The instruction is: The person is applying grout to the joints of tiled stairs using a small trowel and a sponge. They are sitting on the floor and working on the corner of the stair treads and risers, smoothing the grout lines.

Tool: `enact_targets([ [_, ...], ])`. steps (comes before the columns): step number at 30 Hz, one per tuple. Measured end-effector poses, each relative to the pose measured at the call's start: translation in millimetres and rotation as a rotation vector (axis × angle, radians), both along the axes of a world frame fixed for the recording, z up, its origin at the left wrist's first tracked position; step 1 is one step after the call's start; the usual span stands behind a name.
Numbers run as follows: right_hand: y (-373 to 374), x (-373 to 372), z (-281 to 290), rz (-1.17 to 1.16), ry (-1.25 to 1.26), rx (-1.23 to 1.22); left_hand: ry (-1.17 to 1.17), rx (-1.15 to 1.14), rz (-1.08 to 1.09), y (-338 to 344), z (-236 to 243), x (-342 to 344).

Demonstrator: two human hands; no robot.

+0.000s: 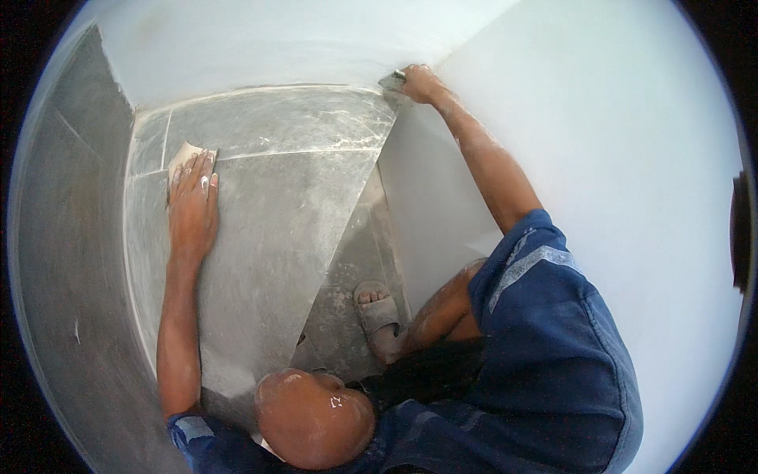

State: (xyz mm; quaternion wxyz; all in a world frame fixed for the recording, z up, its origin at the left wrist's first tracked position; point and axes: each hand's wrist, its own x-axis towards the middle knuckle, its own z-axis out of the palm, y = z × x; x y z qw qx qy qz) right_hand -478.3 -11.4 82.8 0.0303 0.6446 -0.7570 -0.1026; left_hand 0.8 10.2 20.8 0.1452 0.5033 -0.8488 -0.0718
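Note:
My left hand [192, 209] rests on a grey tiled surface [268, 205], its white-smudged fingers spread along a thin beige piece [188, 152] held against the tile near a pale joint line. Whether that piece is card or a flat spreader I cannot make out. At the far end, my right hand [422, 84] grips a putty knife [392, 80] by its dark handle. The blade meets the corner where the tile's far edge joins the white walls. Fingers cover most of the handle. White dust marks both forearms.
A dark grey panel [71, 237] rises on the left. A smooth white wall [632, 182] stands close on the right, another [260, 43] at the back. Below the tile's slanting edge, a dusty floor [347, 261] shows, with a sandalled foot [379, 312] and bent knee [316, 423].

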Motion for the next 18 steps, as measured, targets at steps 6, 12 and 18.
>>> enact_targets([
  [6,14,8,-25,0.165,-0.071,-0.019,-0.074,-0.031,0.029,-2,-11,7],
  [12,7,0,-1,0.033,-0.139,0.016,-0.054,-0.029,0.019,-3,-12,11],
  [18,-1,-5,-24,0.092,-0.047,0.098,-0.047,-0.011,0.029,-3,-8,0],
])
